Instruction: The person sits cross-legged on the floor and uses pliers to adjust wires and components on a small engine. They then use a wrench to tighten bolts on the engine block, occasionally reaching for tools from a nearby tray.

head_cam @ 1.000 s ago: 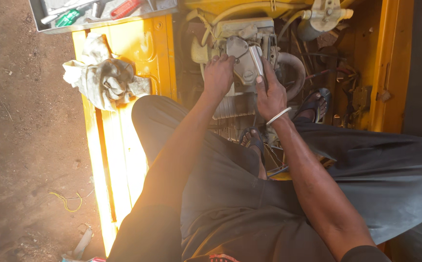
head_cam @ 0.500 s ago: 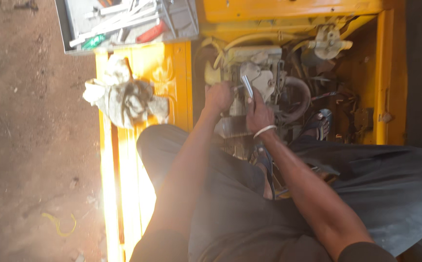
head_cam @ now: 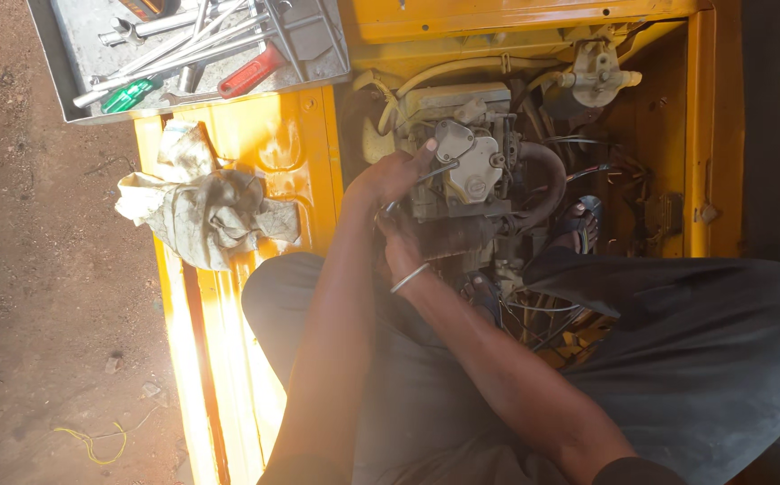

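Observation:
My left hand (head_cam: 392, 176) reaches up to a small grey engine (head_cam: 466, 171) set in a yellow compartment, its fingers spread against the engine's left side. My right hand (head_cam: 401, 241), with a metal bangle on the wrist, sits just below it, curled round the near end of a thin metal tool (head_cam: 439, 169). The tool slants up under my left hand to the pale round engine cover. My left forearm partly hides my right hand's fingers. I sit on the yellow body with dark trousers (head_cam: 677, 359) across the lower view.
A grey metal tray (head_cam: 314, 40) of spanners and red- and green-handled screwdrivers lies at the top left. A dirty rag (head_cam: 201, 211) lies on the yellow panel (head_cam: 273, 144). Hoses and wires (head_cam: 552, 175) crowd the engine's right side. Bare dirt ground (head_cam: 40, 314) is on the left.
Both hands have shifted from the engine's top to its left side, the right hand now lower. The view has swung, bringing more of the tool tray into sight.

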